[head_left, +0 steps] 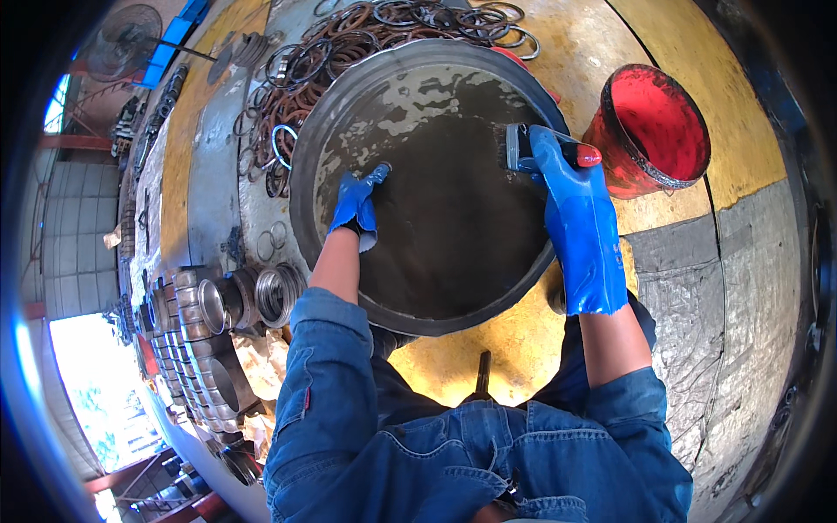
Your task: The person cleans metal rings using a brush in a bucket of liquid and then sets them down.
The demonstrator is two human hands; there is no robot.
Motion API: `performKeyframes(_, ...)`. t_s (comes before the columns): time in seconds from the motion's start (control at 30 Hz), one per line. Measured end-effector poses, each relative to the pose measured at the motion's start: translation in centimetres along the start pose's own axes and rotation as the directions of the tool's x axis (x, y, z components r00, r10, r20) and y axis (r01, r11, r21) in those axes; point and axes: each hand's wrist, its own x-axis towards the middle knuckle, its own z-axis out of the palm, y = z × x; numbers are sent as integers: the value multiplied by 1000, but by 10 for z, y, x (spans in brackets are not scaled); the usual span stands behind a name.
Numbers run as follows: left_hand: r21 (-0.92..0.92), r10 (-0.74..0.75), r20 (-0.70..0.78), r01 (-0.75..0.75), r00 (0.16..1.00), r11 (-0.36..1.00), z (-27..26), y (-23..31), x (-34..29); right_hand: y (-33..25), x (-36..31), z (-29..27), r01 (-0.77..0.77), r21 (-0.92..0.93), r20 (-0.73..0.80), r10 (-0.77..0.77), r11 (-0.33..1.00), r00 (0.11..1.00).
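A wide round metal basin [307, 244] of murky dark liquid stands in front of me, pale foam patches floating toward its far side. In a blue rubber glove, my right hand [571, 187] grips a flat paintbrush [516, 146] with a red-tipped handle. Its bristles point left, over the basin's right part. My left hand [356, 202], in a shorter blue glove, is at the liquid in the left part of the basin. Its fingers look bent and pressed together; whatever they may hold is hidden.
Right of the basin stands a red bucket [602, 144], its inside coated red. Many rusty metal rings [349, 52] lie heaped beyond the basin and to its left. Stacked metal cylinders [205, 331] line the left side. A fan [126, 42] stands at the far left.
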Motion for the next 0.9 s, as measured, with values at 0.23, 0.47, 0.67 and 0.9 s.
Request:
performKeyframes(0.23, -61, -147, 42, 149, 988, 987, 42, 31, 43, 2, 4, -7, -20, 58, -26, 22, 998, 999)
performKeyframes(0.47, 242, 105, 245, -166, 964, 956, 113, 54, 72, 10, 2, -25, -51, 69, -58, 55, 996, 997)
performKeyframes(0.67, 570, 334, 607, -688, 721, 449, 182, 43, 58, 13, -3, -37, -58, 76, -75, 64, 995, 995)
performKeyframes(0.9, 664, 49, 690, -658, 722, 354, 203, 31, -16, 7, 0, -28, 0, 137, -62, 9, 991, 998)
